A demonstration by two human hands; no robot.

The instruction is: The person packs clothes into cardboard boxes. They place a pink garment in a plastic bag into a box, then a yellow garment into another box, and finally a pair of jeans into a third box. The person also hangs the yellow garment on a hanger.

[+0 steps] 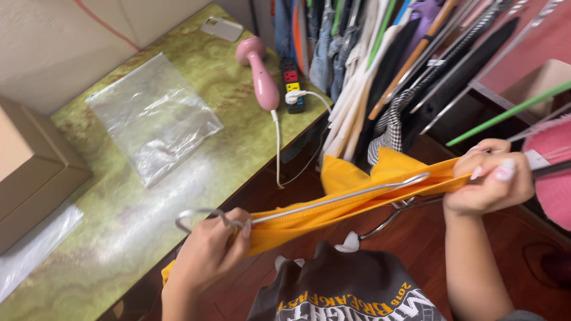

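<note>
A yellow garment [333,205] stretches between both hands on a metal wire hanger [339,199]. My left hand [208,252] grips the garment's edge together with the hanger's hook end near the green table's front edge. My right hand [491,181] pinches the other end of the garment and hanger at the right. The cloth hangs taut between them over the wooden floor.
A green marbled table [196,178] holds a clear plastic bag [151,122], a pink handheld steamer [259,68], a power strip [291,83] and a cardboard box [30,169]. A rack of hanging clothes [404,65] fills the upper right. A dark printed garment [348,291] lies below.
</note>
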